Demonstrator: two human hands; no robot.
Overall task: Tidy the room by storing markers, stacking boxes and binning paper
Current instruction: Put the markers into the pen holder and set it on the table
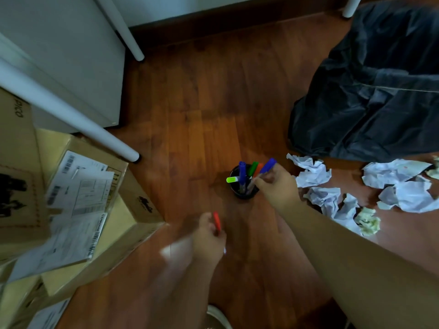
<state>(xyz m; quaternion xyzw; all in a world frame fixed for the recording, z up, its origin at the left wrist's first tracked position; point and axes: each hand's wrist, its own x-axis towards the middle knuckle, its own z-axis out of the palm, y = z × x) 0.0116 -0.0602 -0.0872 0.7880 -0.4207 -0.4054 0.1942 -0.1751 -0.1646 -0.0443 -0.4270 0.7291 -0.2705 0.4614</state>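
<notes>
A black pen cup [244, 194] stands on the wooden floor with several markers in it: blue, green, orange and a lime-capped one. My right hand [276, 186] pinches a purple-capped marker [267, 166] at the cup's right rim, its lower end in the cup. My left hand [209, 237], blurred, grips a red marker [217, 222] in front of the cup and to its left. Crumpled paper balls [313, 173] lie to the right. Cardboard boxes [99, 210] are piled at the left.
A dark bin bag [370, 91] lies slumped at the upper right. White furniture legs [71, 112] and a white cabinet [71, 55] stand at the left. More crumpled paper [403, 186] is spread at the right edge. Bare floor lies behind the cup.
</notes>
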